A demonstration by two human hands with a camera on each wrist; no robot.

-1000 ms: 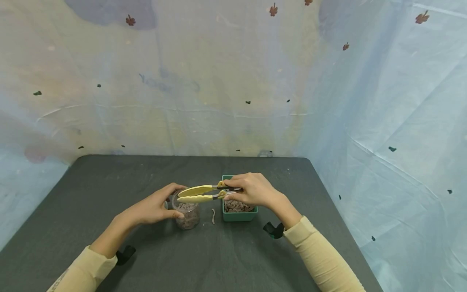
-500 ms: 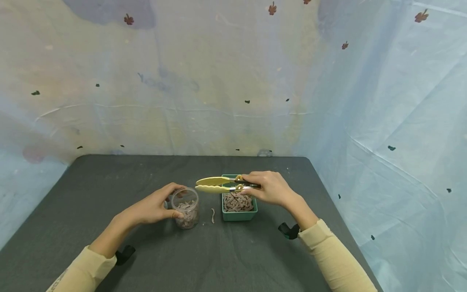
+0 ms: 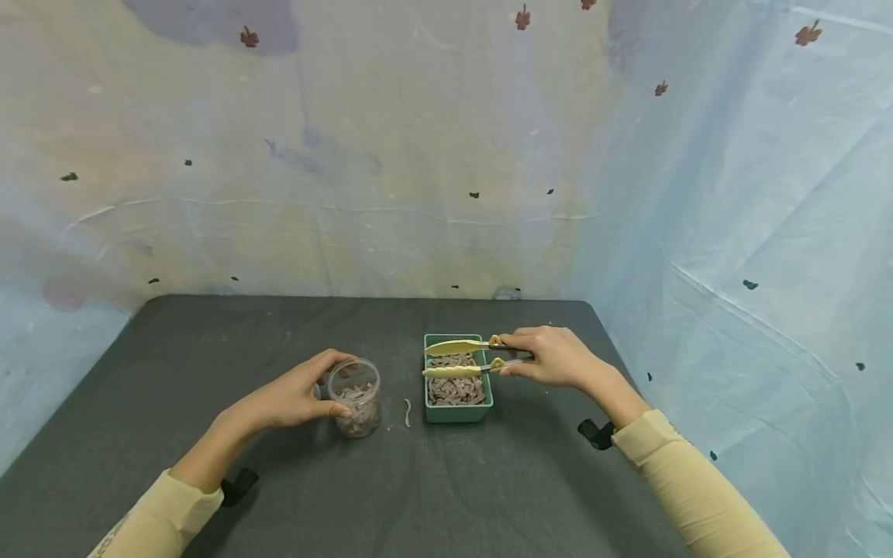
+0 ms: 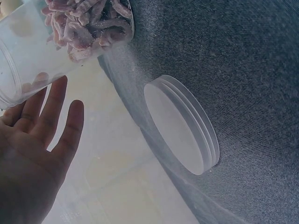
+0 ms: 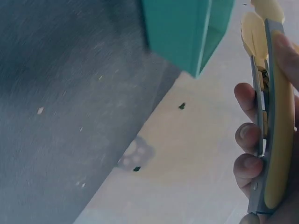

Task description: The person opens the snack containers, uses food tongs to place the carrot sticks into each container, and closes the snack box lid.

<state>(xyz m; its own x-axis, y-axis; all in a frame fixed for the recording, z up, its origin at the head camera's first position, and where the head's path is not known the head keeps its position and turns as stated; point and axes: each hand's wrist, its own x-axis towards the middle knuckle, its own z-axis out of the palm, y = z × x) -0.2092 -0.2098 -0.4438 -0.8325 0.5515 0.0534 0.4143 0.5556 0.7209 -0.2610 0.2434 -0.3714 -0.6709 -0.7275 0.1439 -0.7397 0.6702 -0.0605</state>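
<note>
My left hand (image 3: 296, 394) holds a clear plastic jar (image 3: 368, 418) at its side, thumb in front and fingers behind. The jar stands uncovered, partly filled with brown-grey, worm-like pieces (image 4: 93, 23). In my right hand (image 3: 554, 356) is a pair of tongs (image 3: 453, 373) with yellow tips, gripped by the handles. Spread apart, the tips hang over a green rectangular tub (image 3: 456, 416) of similar pieces. Nothing shows between them. The right wrist view has the tub's corner and the tongs' handle (image 5: 280, 121) in my fingers.
One loose piece (image 3: 408, 413) lies on the dark table (image 3: 335, 504) between jar and tub. A translucent screw lid (image 4: 180, 126) rests beyond the jar, mostly hidden by my left hand in the head view. Plastic sheeting (image 3: 391, 155) hangs behind the table.
My right hand has carried the tongs rightward from over the jar to over the tub, and their tips have spread wider. My left hand and the jar stay put.
</note>
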